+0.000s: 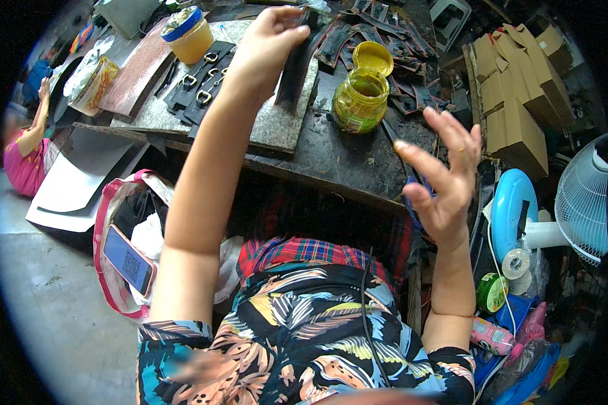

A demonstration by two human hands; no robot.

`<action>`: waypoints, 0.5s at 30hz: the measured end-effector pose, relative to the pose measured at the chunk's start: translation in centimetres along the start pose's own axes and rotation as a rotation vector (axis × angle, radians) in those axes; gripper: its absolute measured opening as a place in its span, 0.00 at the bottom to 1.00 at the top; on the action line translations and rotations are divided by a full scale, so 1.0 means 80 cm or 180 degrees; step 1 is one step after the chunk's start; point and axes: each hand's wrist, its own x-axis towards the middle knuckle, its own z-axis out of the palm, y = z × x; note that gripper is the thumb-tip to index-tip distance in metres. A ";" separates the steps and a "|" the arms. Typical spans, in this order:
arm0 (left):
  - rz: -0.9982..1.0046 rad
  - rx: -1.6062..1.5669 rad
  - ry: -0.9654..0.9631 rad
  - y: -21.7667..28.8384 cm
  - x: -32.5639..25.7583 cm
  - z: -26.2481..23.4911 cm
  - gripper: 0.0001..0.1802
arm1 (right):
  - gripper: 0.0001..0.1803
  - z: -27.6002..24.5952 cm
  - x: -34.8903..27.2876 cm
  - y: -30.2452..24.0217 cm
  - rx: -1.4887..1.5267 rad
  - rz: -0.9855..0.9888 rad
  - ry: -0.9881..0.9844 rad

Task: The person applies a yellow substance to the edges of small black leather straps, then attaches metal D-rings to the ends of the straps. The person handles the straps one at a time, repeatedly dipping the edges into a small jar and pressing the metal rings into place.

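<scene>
My left hand [267, 54] reaches over the workbench, its thumb and fingers pinching the upper part of a long black strip [293, 77] that looks like leather. A pale stone slab [280, 132] lies beneath the strip. My right hand [449, 172] is raised at the bench's front right edge, fingers spread, holding nothing; a yellowish smear marks one fingertip. Behind and partly under that hand are scissors [412, 185] with blue-purple handles. Left of it stands an open glass jar [358, 108], smeared with yellow paste, and its yellow lid [373, 58] rests tilted behind the rim.
Many black strips [392, 40] are piled at the back right. Black pieces with metal rings [204, 97] and a blue-lidded tub [190, 40] occupy the slab's left. Cardboard boxes [513, 128] and a fan [584, 202] stand right. A bag holds a phone [128, 260]; another person [27, 158] sits far left.
</scene>
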 end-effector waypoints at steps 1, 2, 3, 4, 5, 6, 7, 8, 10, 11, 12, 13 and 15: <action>0.0036 0.0238 0.0073 -0.020 0.031 -0.001 0.29 | 0.26 0.000 0.006 0.004 0.0009 -0.0090 0.0190; -0.0070 0.0226 -0.0002 -0.038 0.061 -0.002 0.31 | 0.24 0.000 0.015 0.008 -0.0054 -0.0118 0.0219; -0.0177 0.0216 -0.0087 -0.054 0.087 -0.002 0.33 | 0.22 0.000 0.025 0.013 -0.0093 -0.0137 0.0265; -0.0112 0.0692 -0.0077 -0.068 0.104 -0.002 0.33 | 0.20 0.001 0.037 0.019 -0.0176 -0.0127 0.0291; -0.0045 0.1157 -0.0061 -0.079 0.118 -0.003 0.32 | 0.19 0.005 0.050 0.025 -0.0141 -0.0179 0.0368; 0.0029 0.1623 -0.0034 -0.085 0.126 -0.003 0.32 | 0.19 0.005 0.064 0.032 -0.0141 -0.0308 0.0274; 0.0168 0.1835 -0.0065 -0.084 0.129 -0.006 0.32 | 0.19 0.006 0.078 0.040 -0.0092 -0.0397 0.0170; 0.0294 0.2051 -0.0095 -0.079 0.126 -0.011 0.32 | 0.22 0.010 0.091 0.045 0.0058 -0.0493 0.0017; -0.0042 0.2030 -0.0313 -0.054 0.110 -0.023 0.29 | 0.29 0.020 0.109 0.052 -0.0051 -0.0523 -0.0376; 0.0229 0.2098 -0.0206 -0.038 0.095 -0.032 0.27 | 0.30 0.027 0.115 0.053 -0.0245 -0.0585 -0.0595; 0.0670 0.2137 -0.0207 -0.021 0.076 -0.044 0.26 | 0.31 0.036 0.121 0.053 -0.0454 -0.0586 -0.0769; 0.1116 0.2173 -0.0209 -0.003 0.058 -0.054 0.26 | 0.32 0.046 0.125 0.052 -0.0675 -0.0628 -0.0910; 0.0920 0.3371 -0.0137 0.031 0.033 -0.073 0.23 | 0.33 0.058 0.129 0.048 -0.0966 -0.0668 -0.1190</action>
